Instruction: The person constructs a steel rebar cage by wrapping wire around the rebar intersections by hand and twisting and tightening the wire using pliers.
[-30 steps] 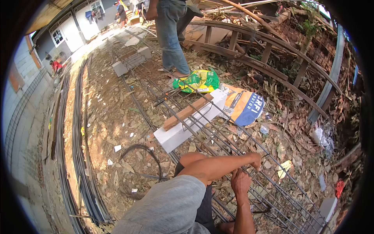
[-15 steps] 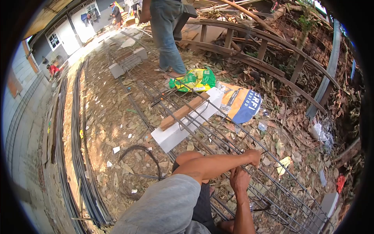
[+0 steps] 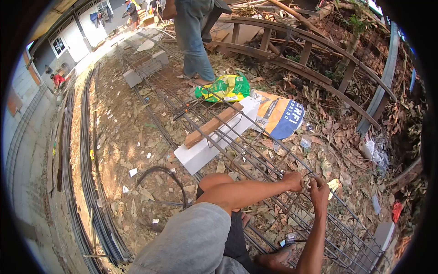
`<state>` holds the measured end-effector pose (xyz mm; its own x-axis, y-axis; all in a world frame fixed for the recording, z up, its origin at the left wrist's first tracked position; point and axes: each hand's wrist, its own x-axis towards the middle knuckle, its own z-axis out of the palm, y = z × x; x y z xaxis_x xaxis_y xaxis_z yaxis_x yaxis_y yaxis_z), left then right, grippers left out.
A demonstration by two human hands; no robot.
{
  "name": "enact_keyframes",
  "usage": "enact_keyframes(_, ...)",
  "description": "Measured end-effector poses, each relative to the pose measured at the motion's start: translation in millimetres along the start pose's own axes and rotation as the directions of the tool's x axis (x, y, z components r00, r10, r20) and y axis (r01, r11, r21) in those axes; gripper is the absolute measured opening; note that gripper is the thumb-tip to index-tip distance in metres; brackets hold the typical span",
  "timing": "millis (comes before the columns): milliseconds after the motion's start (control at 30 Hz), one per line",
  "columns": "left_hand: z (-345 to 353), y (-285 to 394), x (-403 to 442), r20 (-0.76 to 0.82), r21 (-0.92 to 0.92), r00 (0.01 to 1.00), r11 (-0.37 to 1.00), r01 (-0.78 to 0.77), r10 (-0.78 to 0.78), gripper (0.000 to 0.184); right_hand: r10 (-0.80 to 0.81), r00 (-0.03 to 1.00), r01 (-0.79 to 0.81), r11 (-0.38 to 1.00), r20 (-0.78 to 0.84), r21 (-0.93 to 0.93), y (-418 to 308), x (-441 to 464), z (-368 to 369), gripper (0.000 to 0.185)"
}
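Observation:
A cage of long steel reinforcing bars with square stirrups (image 3: 255, 160) runs diagonally across the ground in front of me. My left hand (image 3: 292, 181) is closed at the cage's upper side, near a stirrup; what its fingers grip is hidden. Just to its right, my right hand (image 3: 319, 189) is closed in a pinch beside the outer long bar. Whatever is between those fingers is too small to make out. Beneath the cage lies a pale block (image 3: 191, 157), with a wooden batten (image 3: 213, 125) on top of it, among the bars.
Another person in jeans (image 3: 196, 50) stands beyond the cage, near a green-yellow sack (image 3: 226, 88) and an orange-blue sack (image 3: 279, 115). Bundled bars (image 3: 86, 169) lie at left, with coiled wire (image 3: 159, 170) closer. A grey block (image 3: 381, 239) supports the near end.
My right hand has moved up and right from below my left hand to the outer bar. My left hand has shifted slightly left. The view has shifted a little.

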<state>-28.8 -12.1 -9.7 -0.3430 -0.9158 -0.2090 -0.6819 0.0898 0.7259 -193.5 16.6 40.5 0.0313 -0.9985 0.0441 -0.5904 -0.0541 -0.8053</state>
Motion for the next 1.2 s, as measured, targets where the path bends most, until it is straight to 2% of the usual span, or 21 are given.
enact_keyframes(33, -2, 3, -2, 0.009, -0.012, 1.000, 1.000, 0.027, -0.027, 0.021, -0.048, 0.997, 0.043, 0.996, -0.058, -0.083, 16, 13, 6, 0.039)
enact_keyframes(133, 17, -8, 9, -0.152, 0.047, 0.988, 0.999, 0.003, 0.005, 0.027, -0.031, 0.994, 0.054, 0.972, 0.102, -0.230, 30, 34, 21, 0.037)
enact_keyframes(233, 33, -20, 12, -0.287, 0.062, 0.952, 0.994, -0.094, 0.108, 0.030, 0.005, 0.993, 0.048, 0.901, 0.121, -0.432, -1, 33, 24, 0.036)
enact_keyframes(433, 38, -25, 9, -0.400, 0.042, 0.891, 0.975, -0.219, 0.217, 0.031, -0.002, 0.992, 0.072, 0.835, 0.128, -0.546, 22, 52, 37, 0.040)
enact_keyframes(533, 31, -21, 0, -0.348, -0.026, 0.919, 0.978, -0.209, 0.187, 0.030, 0.144, 0.979, -0.064, 0.891, 0.147, -0.449, 2, 47, 29, 0.047)
enact_keyframes(633, 21, -14, -12, -0.331, -0.109, 0.915, 0.954, -0.279, 0.230, 0.026, 0.311, 0.950, -0.313, 0.939, -0.033, -0.141, 43, 57, 38, 0.053)
enact_keyframes(733, 10, -5, -22, -0.283, -0.094, 0.929, 0.957, -0.275, 0.239, 0.026, 0.507, 0.848, -0.521, 0.852, 0.155, 0.060, 14, 45, 15, 0.036)
enact_keyframes(833, 2, -2, -28, -0.202, -0.053, 0.947, 0.962, -0.267, 0.251, 0.030, 0.510, 0.802, -0.559, 0.825, 0.311, 0.088, 7, 38, -1, 0.027)
enact_keyframes(867, 1, -1, -30, -0.222, -0.031, 0.941, 0.962, -0.271, 0.257, 0.032, 0.520, 0.766, -0.586, 0.806, 0.378, 0.080, 0, 36, -6, 0.019)
enact_keyframes(967, 6, 0, -31, -0.278, -0.004, 0.917, 0.954, -0.301, 0.288, 0.038, 0.509, 0.681, -0.556, 0.827, 0.526, -0.079, -23, 28, -28, 0.020)
enact_keyframes(1000, 10, -3, -29, -0.298, -0.020, 0.905, 0.946, -0.323, 0.302, 0.039, 0.487, 0.686, -0.532, 0.843, 0.541, -0.084, -15, 28, -31, 0.030)
enact_keyframes(1100, 17, -4, -26, -0.328, 0.009, 0.890, 0.944, -0.331, 0.315, 0.036, 0.389, 0.685, -0.430, 0.898, 0.616, -0.088, -15, 28, -36, 0.037)
enact_keyframes(1200, 24, -6, -24, -0.331, 0.048, 0.884, 0.942, -0.334, 0.330, 0.035, 0.366, 0.742, -0.322, 0.929, 0.562, -0.180, -18, 27, -36, 0.036)
